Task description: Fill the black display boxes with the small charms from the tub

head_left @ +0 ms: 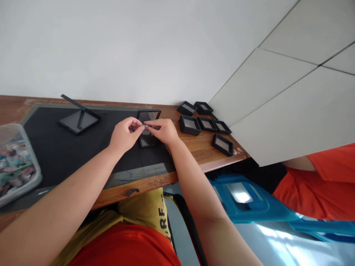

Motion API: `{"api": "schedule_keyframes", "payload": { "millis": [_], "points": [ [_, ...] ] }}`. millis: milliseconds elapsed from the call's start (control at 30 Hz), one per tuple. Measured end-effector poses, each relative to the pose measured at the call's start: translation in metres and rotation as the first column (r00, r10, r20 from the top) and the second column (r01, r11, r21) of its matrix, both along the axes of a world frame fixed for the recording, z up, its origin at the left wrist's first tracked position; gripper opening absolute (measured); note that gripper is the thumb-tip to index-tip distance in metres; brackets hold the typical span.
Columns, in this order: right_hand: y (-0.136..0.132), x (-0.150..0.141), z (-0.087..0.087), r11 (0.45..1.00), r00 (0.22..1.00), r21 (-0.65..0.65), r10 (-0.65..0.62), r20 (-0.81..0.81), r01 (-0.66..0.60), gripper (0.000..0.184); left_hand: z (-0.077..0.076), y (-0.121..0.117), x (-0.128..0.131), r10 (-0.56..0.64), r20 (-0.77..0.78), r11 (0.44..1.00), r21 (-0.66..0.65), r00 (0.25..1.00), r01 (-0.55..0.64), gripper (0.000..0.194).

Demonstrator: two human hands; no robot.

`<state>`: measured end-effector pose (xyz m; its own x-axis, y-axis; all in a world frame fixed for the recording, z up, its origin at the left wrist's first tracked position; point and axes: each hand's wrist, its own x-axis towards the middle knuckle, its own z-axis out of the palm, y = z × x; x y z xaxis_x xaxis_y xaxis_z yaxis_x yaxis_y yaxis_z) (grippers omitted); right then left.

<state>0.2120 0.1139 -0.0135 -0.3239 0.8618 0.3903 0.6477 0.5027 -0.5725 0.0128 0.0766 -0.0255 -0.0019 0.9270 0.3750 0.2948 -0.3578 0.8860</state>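
Note:
My left hand (124, 135) and my right hand (164, 130) meet over the black mat. Thumb and forefinger of each are pinched together on one small shiny piece (145, 126), too small to name. Right below the fingers lies a black frame (144, 142) with a clear, window-like middle, partly covered by my hands. Farther left on the mat rests another black frame (79, 121), with a thin black strip (72, 101) sticking up across it.
A clear plastic tub (36, 162) of small colourful wrapped pieces stands at the left. Several black box frames (190, 125) sit on the wooden table (203, 147) at the right, beside a white partition (277, 99). Beyond it are a blue plastic chair (255, 203) and a person in orange (318, 188).

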Motion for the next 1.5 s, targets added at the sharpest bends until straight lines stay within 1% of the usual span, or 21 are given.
{"api": "schedule_keyframes", "payload": {
  "millis": [100,200,367,467,633,767,933,1000,1100,1167,1267,1367,1500],
  "points": [
    [0.002,0.004,0.001,0.999,0.999,-0.044,-0.02,-0.049,0.017,0.027,0.0,0.0,0.0,0.007,-0.026,1.0,-0.024,1.0,-0.008,0.015],
    [0.004,0.008,0.001,0.997,0.995,-0.079,-0.016,-0.097,0.009,0.031,-0.003,0.001,-0.001,-0.003,-0.083,0.998,-0.066,0.997,-0.003,0.013],
    [0.006,0.01,0.0,0.994,0.996,-0.107,-0.007,-0.085,-0.002,0.028,-0.007,0.004,-0.002,-0.007,-0.16,0.993,-0.121,0.987,-0.012,0.011],
    [0.006,0.01,0.0,0.993,0.997,-0.117,-0.007,-0.073,-0.002,0.027,-0.005,0.003,-0.003,0.011,-0.164,0.988,-0.149,0.986,-0.036,0.013],
    [0.006,0.011,0.001,0.99,0.997,-0.142,0.001,-0.073,-0.012,0.026,0.004,-0.001,-0.001,0.06,-0.128,0.977,-0.195,0.99,-0.084,0.022],
    [0.006,0.012,0.001,0.987,0.998,-0.157,0.011,-0.067,-0.022,0.024,0.007,-0.003,-0.001,0.075,-0.109,0.979,-0.181,0.991,-0.094,0.021],
    [0.007,0.014,0.001,0.979,0.998,-0.197,0.045,-0.048,-0.053,0.019,0.006,-0.005,-0.001,0.014,-0.137,0.985,-0.167,0.991,-0.037,0.02],
    [0.007,0.015,0.001,0.975,0.998,-0.216,0.05,-0.047,-0.059,0.017,0.008,-0.008,0.0,-0.007,-0.14,0.991,-0.134,0.99,-0.012,0.017],
    [0.006,0.016,0.003,0.971,0.996,-0.232,0.045,-0.079,-0.062,0.016,0.012,-0.013,0.002,-0.032,-0.133,0.998,-0.051,0.991,0.025,0.014],
    [0.006,0.016,0.004,0.966,0.994,-0.247,0.047,-0.1,-0.071,0.016,0.013,-0.015,0.003,-0.044,-0.149,0.999,-0.036,0.988,0.039,0.014],
    [0.006,0.015,0.005,0.963,0.992,-0.259,0.049,-0.114,-0.077,0.017,0.011,-0.015,0.003,-0.034,-0.189,0.998,-0.059,0.981,0.024,0.015],
    [0.006,0.016,0.005,0.964,0.993,-0.256,0.047,-0.107,-0.073,0.016,0.009,-0.012,0.001,0.002,-0.218,0.998,-0.061,0.976,-0.016,0.016],
    [0.006,0.017,0.006,0.966,0.995,-0.251,0.034,-0.098,-0.057,0.015,0.007,-0.009,-0.002,0.041,-0.208,0.996,-0.071,0.977,-0.057,0.019]
  ]
}}
